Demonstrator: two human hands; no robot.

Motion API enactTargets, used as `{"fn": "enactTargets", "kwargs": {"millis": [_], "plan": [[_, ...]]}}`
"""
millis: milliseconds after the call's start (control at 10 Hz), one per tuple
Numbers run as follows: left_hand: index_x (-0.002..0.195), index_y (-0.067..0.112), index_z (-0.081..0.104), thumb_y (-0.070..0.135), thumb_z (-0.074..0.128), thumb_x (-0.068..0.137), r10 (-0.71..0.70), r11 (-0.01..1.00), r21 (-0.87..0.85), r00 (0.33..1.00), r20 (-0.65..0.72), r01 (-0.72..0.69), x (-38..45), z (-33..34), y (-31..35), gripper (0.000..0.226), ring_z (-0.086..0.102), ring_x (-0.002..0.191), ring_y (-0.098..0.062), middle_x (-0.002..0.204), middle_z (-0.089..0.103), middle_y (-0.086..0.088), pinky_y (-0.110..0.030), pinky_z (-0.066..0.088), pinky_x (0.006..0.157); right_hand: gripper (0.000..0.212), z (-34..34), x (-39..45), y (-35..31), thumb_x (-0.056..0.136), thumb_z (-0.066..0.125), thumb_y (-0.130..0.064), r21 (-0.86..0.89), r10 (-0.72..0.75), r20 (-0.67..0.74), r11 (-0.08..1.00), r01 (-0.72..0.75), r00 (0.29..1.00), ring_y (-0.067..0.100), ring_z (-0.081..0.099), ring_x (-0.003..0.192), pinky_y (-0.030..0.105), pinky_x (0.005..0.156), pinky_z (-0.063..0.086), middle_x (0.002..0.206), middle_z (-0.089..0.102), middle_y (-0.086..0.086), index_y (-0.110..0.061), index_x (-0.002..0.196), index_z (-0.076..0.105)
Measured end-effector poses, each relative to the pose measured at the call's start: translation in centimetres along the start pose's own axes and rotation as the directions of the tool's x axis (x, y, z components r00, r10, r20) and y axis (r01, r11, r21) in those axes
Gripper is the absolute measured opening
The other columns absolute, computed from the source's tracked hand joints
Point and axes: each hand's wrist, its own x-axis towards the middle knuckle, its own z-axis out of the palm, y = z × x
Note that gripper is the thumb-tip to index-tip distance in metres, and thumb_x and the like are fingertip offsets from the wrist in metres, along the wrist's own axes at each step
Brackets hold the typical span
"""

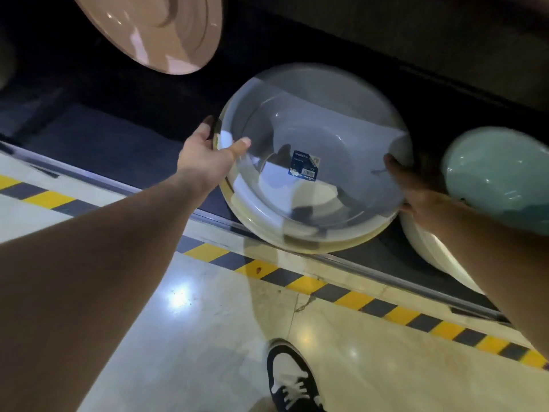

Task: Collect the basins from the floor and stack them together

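Note:
A large grey-blue basin [320,120] with a blue label inside sits nested in a cream basin [297,243] whose rim shows beneath it. My left hand [205,153] grips the stack's left rim, thumb inside. My right hand [416,185] holds the right rim. A pink basin [160,28] lies at the top left on the dark floor. A pale green basin [499,176] is at the right, above my right forearm. Another cream basin [430,251] shows under that forearm.
A yellow-and-black hazard stripe [326,288] and a metal rail [208,217] run diagonally between the glossy light floor and the dark area. My dark sneaker [292,379] stands on the light floor at the bottom.

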Motion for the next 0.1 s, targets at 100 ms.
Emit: {"fn": "enactTargets", "kwargs": {"millis": [100], "plan": [[0.147,0.039,0.039,0.055,0.073,0.075,0.023,0.999,0.034,1.000,-0.002,-0.023,-3.27,-1.00,-0.32,0.081,0.060,0.116,-0.004,0.124,0.067,0.017,-0.013,0.038,0.090,0.060,-0.63,-3.52,-0.28,0.092,0.065,-0.032,0.133,-0.010,-0.108,0.991,0.024,0.994,0.023,0.047,0.134,0.040,0.113,0.037,0.147,0.049,0.006,-0.016,0.145,0.043]]}}
